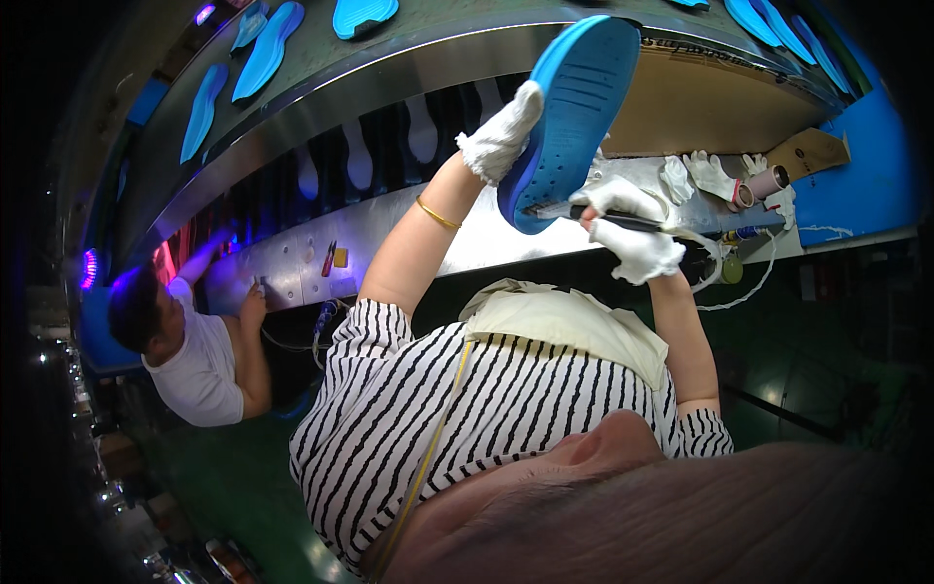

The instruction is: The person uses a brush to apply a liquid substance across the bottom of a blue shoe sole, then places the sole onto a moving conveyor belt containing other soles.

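Observation:
A large blue shoe sole (584, 107) is held up and tilted above the metal workbench, its ridged and dotted face in view. My left hand (504, 136), in a white knit glove, grips the sole by its left edge. In my right hand (632, 238), also gloved but with some fingertips bare, is a black-handled brush (630, 222). Its pale tip touches or lies very close to the sole's lower end. The gloved right-hand fingers are closed round the handle. Fingers of my left hand behind the sole are hidden.
A conveyor belt (418, 29) at the back carries several blue soles (268, 51). On the bench's right lie white gloves (710, 177), a tape roll (764, 185) and a cardboard piece (808, 156). Red-handled pliers (329, 258) lie left. A co-worker (199, 341) sits far left.

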